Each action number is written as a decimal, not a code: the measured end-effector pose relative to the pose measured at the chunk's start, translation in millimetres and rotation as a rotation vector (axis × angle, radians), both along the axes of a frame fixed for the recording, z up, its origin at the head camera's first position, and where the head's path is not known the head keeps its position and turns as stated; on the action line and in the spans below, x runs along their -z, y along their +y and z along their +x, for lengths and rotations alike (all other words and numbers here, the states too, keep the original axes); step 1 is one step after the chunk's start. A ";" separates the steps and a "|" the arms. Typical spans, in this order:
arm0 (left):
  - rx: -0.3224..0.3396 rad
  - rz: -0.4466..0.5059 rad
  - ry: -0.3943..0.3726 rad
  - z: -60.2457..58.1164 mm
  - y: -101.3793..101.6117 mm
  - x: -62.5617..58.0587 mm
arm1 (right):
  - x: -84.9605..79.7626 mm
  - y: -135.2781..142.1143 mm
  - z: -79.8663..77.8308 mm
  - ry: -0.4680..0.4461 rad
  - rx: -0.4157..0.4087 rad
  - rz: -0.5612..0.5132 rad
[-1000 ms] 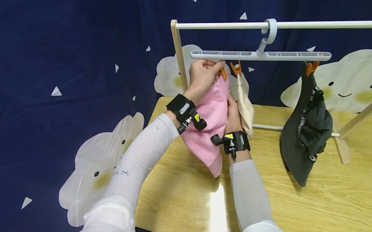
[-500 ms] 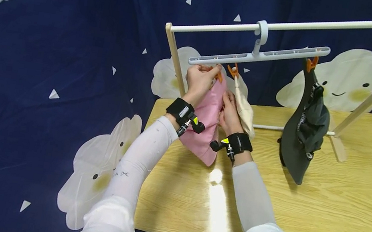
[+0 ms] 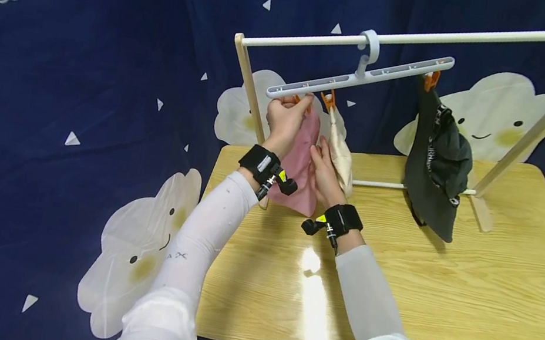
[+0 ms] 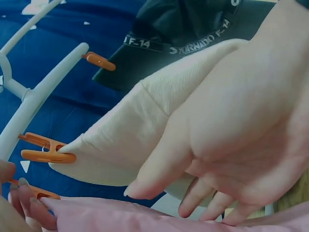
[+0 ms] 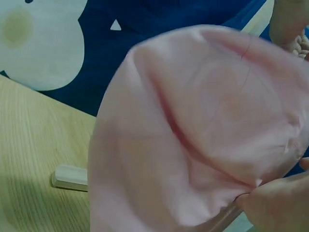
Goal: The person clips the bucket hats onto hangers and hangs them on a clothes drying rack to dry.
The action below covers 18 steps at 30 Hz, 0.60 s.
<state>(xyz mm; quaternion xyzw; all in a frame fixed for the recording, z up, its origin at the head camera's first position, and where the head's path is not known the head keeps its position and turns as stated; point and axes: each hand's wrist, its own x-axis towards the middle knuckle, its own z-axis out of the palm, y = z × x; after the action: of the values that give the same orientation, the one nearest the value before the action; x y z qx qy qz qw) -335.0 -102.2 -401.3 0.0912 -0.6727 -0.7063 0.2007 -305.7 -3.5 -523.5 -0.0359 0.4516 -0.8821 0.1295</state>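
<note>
A pink fabric hat [image 3: 301,159] hangs at the left end of a grey hanger [image 3: 362,78]. My left hand [image 3: 283,118] pinches the orange clip [image 4: 41,191] at the hat's top corner, close under the hanger. My right hand [image 3: 327,172] is between the pink hat and a cream hat [image 3: 340,152], with its thumb spread and fingers extended. Its fingertips touch the pink hat's side, seen in the left wrist view. The cream hat hangs from another orange clip [image 3: 328,100]. In the right wrist view the pink hat's creased side fills most of the picture.
A dark grey hat [image 3: 437,160] with lettered trim hangs from an orange clip [image 3: 431,80] at the hanger's right end. The hanger hooks over a white rod [image 3: 486,37] on wooden legs. The rack stands on a wooden table [image 3: 416,311] before a navy curtain [image 3: 79,74].
The hanger has tilted and turned, its right end swinging left and up with the dark hat. My right hand has moved lower along the pink hat, whose bottom edge now sits higher. My left hand keeps pinching the clip.
</note>
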 end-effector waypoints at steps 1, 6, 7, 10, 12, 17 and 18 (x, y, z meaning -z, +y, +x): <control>0.007 0.014 0.001 -0.7 0.0 0.8 | -0.1 0.6 1.7 0.002 -0.008 0.002; 0.052 0.022 0.018 1.4 -3.3 5.1 | -2.2 6.5 13.6 0.056 -0.048 0.102; 0.061 0.012 0.029 2.7 -4.3 5.9 | -2.2 7.6 16.6 0.072 -0.060 0.132; 0.078 -0.041 0.062 10.7 -8.8 6.5 | 0.1 8.2 26.6 0.114 -0.105 0.192; 0.075 -0.093 0.086 17.6 -13.5 7.0 | 2.6 5.6 34.1 0.120 -0.140 0.207; 0.088 -0.208 0.185 41.6 -20.5 18.9 | 14.0 3.5 58.5 0.162 -0.255 0.292; 0.100 -0.232 0.211 48.8 -21.1 23.8 | 17.8 4.9 64.7 0.180 -0.284 0.315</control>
<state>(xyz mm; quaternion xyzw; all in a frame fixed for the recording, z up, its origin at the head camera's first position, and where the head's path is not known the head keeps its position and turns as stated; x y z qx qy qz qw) -286.3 -123.2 -425.1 -0.0407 -0.7287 -0.6387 0.2438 -241.0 1.3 -541.3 -0.1569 0.5838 -0.7669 0.2155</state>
